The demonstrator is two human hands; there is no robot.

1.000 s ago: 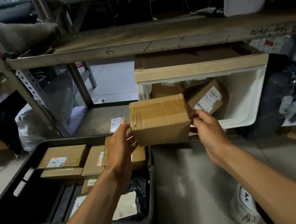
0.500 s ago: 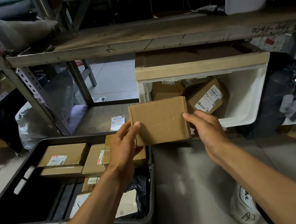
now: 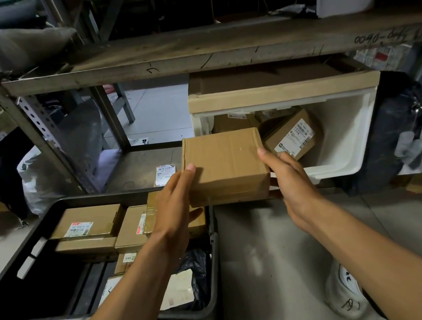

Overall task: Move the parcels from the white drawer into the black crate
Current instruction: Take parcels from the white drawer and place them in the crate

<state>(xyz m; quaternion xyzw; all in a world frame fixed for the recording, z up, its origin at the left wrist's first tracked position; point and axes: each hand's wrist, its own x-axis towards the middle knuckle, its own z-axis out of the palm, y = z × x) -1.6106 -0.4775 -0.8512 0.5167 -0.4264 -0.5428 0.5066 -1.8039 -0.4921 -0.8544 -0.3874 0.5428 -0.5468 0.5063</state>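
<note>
Box now tilted flatter, gripped between left hand and right hand, crate rim below

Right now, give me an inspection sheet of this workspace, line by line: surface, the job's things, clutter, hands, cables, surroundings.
Surface: grey floor, scuffed, under a metal shelf rack.
Job's things: plain cardboard parcel held in the air between white drawer and black crate; a labelled parcel lies tilted in the drawer; several parcels already in the crate.
Clutter: white plastic bag left of the crate; a small labelled packet on the low shelf; a white bag on the floor.
Hands: left hand and right hand hold the parcel at its sides.
Cables: nothing seen.
Surroundings: dim storeroom, dark bags right of the drawer.
</note>
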